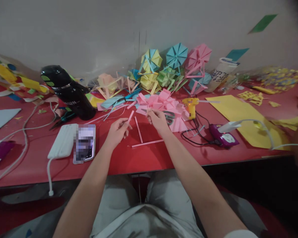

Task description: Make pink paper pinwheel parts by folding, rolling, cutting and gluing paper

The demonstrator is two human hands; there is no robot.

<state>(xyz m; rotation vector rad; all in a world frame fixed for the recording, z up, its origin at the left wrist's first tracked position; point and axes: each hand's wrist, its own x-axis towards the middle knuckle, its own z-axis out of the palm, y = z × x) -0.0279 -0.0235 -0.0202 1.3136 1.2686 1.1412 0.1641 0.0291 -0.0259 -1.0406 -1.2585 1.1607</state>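
Observation:
My left hand [119, 131] is closed around a short pink paper strip [130, 115] that sticks up from its fingers. To its right my right hand [158, 121] is pinched together at the fingertips; what lies between them is too small to make out. On the red table between and below the hands lie two thin pink strips, an upright one [138, 130] and a crosswise one [147, 143]. A heap of folded pink paper pieces [161, 100] spreads just beyond my right hand. Partly covered by that hand are scissors [170, 116] with dark handles.
Folded paper umbrellas [176, 55] stand against the wall. At right are a yellow glue gun [191, 106], a purple power adapter [223, 136] and yellow paper [248, 122]. At left stand a black bottle [71, 94], a phone [85, 143] and a white power bank [63, 141].

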